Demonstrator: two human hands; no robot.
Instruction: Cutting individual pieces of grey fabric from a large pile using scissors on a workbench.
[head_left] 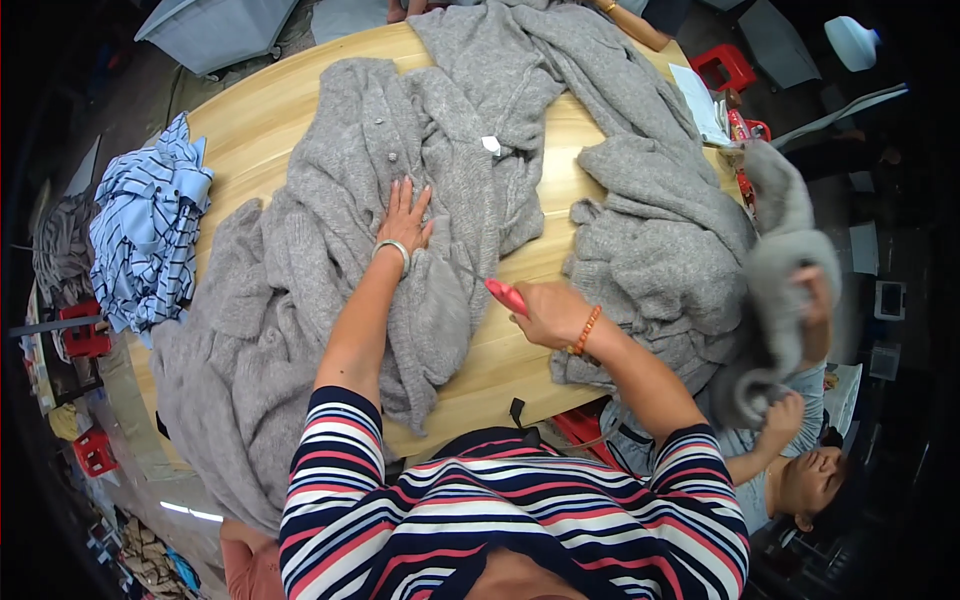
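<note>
A grey knitted cardigan (345,170) with buttons lies spread in front of me. On it my left hand (405,218) rests flat, fingers stretched out. My right hand (552,316) is closed round a red-handled tool (506,297). A thin metal part runs from the handle toward the cardigan; its exact kind is not clear. The tip comes near the knit below my left hand, and whether it touches cannot be made out. Higher up on the knit sits a small white label (491,144).
More grey knitwear (650,260) is heaped on the wooden table (245,100) at right. A blue striped cloth bundle (155,225) sits at the left edge. A co-worker at right handles a grey knit piece (785,270). Papers (698,103) and a grey bin (212,35) are farther off.
</note>
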